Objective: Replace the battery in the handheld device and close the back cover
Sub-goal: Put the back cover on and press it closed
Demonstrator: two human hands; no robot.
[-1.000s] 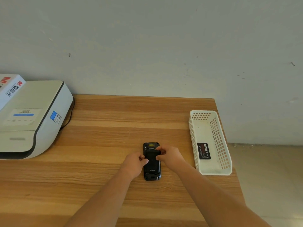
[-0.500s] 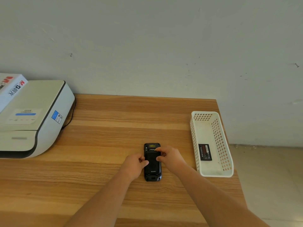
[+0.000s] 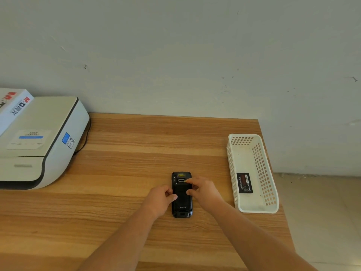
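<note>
From the head view, little has shifted over the last second: your left hand still holds the left edge of the handheld device, thumb curled onto the back cover, and your right hand has crept a touch toward the far end, its fingertips now pinching at the upper right corner of the cover, by the latch area just under the yellow-windowed top. The device lies face down, lengthwise away from you, near the front middle of the tabletop, in the same spot as before. The cover looks seated over the body, so I judge you are either working the latch to free it or pressing it home; which of the two cannot be told, nor whether a battery sits beneath. A spare battery, black with a red label, lies flat in the white basket near your right forearm at the tabletop's right edge, well within reach and untouched. If it is the fresh cell, the swap is likely not yet done. To the left stands a white printer with a box atop it, well apart from your work. Nothing lies between the device and the basket; mind only that your right forearm passes close beside the basket's near corner.
</note>
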